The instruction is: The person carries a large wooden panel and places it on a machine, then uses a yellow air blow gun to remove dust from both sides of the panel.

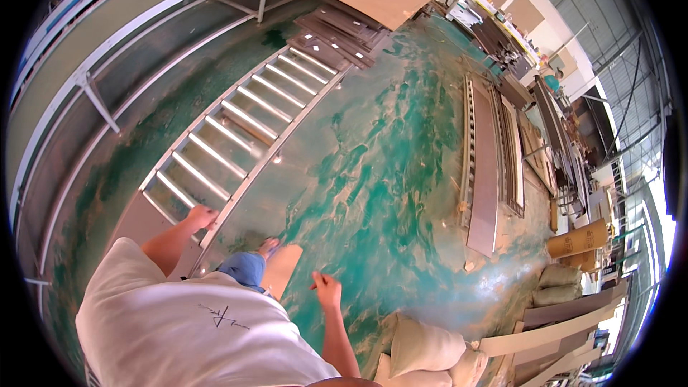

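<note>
Left hand [203, 216]: fingers bent, just beside the right rail of a silver metal roller conveyor [249, 120]; whether it grips cannot be told.
Conveyor: runs from near left toward the far middle, its shiny bars lying crosswise.
Flat tan board [287, 266]: near, between both hands.
Right hand [327, 292]: loosely curled above the worn green floor [387, 193]; how far it is closed cannot be told.
Dark brown flat boards [337, 34]: piled at the conveyor's far end.
Plump beige sacks [426, 344]: near right.
</note>
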`<control>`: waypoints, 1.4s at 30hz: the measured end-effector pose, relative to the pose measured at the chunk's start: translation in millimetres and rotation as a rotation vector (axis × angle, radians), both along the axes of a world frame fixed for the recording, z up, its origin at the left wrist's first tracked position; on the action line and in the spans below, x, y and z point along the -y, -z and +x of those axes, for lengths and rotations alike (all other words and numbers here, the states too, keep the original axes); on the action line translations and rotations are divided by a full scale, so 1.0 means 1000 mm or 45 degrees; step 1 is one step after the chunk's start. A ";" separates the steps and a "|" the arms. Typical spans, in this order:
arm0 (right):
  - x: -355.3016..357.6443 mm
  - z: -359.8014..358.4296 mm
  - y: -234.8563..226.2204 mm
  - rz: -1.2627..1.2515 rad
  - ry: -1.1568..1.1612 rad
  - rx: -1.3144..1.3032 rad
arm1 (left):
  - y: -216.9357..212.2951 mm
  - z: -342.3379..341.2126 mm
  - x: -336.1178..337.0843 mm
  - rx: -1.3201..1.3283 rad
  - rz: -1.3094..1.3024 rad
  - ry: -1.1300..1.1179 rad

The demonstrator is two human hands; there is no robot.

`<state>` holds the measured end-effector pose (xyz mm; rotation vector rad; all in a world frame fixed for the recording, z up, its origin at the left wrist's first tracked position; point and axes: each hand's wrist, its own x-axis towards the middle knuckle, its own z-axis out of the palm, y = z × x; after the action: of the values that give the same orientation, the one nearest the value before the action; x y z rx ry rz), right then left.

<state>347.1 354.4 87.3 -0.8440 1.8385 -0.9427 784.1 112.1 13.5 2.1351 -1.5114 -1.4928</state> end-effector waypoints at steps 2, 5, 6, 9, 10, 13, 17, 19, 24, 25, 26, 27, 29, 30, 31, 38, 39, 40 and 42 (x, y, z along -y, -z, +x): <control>0.090 -0.044 -0.014 -0.120 -0.016 -0.155 | 0.008 -0.073 0.072 -0.038 -0.373 0.083; 0.183 -0.117 -0.001 -0.338 0.085 -0.195 | 0.008 -0.173 0.157 0.020 -0.576 0.173; 0.191 -0.146 0.015 0.087 -0.041 -0.201 | 0.011 -0.197 0.173 -0.033 -0.378 0.110; 0.173 -0.244 0.073 0.404 -0.083 -0.273 | 0.016 -0.290 0.235 -0.216 -0.050 -0.001; 0.160 -0.262 0.085 0.458 -0.058 -0.258 | 0.030 -0.303 0.244 -0.182 0.055 0.138; 0.180 -0.309 0.099 0.741 0.029 -0.241 | 0.025 -0.375 0.316 -0.198 0.277 0.407; 0.276 -0.385 0.121 0.903 0.093 -0.221 | 0.034 -0.484 0.404 -0.058 0.350 0.572; 0.338 -0.435 0.133 0.930 0.125 -0.230 | 0.048 -0.544 0.467 0.076 0.294 0.672; 0.495 -0.586 0.134 0.913 0.146 -0.261 | 0.058 -0.654 0.618 0.139 0.171 0.472; 0.522 -0.624 0.131 0.915 0.142 -0.267 | 0.052 -0.669 0.644 0.074 0.241 0.446; 0.542 -0.654 0.128 0.919 0.121 -0.270 | 0.046 -0.683 0.670 0.010 0.308 0.412; 0.565 -0.701 0.123 0.927 0.103 -0.321 | 0.042 -0.721 0.695 -0.104 0.360 0.377; 0.625 -0.801 0.114 0.891 -0.117 -0.675 | 0.034 -0.777 0.753 -0.217 0.275 0.265; 0.662 -0.858 0.104 0.828 -0.165 -0.871 | 0.026 -0.813 0.783 -0.271 0.243 0.223; 0.709 -0.905 0.096 0.701 -0.006 -0.823 | 0.032 -0.839 0.806 -0.295 0.222 0.136; 1.037 -1.100 0.049 0.033 0.217 -0.289 | 0.147 -0.966 0.995 -0.045 0.351 0.301; 1.041 -1.127 0.073 -0.092 0.240 -0.135 | 0.150 -1.001 1.025 0.013 0.363 0.440; 1.061 -1.129 0.079 0.266 0.115 -0.299 | 0.146 -1.005 1.062 -0.219 0.821 0.240; 1.123 -1.154 0.083 0.704 -0.121 -0.462 | 0.146 -1.041 1.128 -0.174 0.881 0.205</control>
<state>-806.8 -769.0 3.8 -0.7711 2.1934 -0.1943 -257.0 -1016.2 -132.7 2.1832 -1.2596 -2.4459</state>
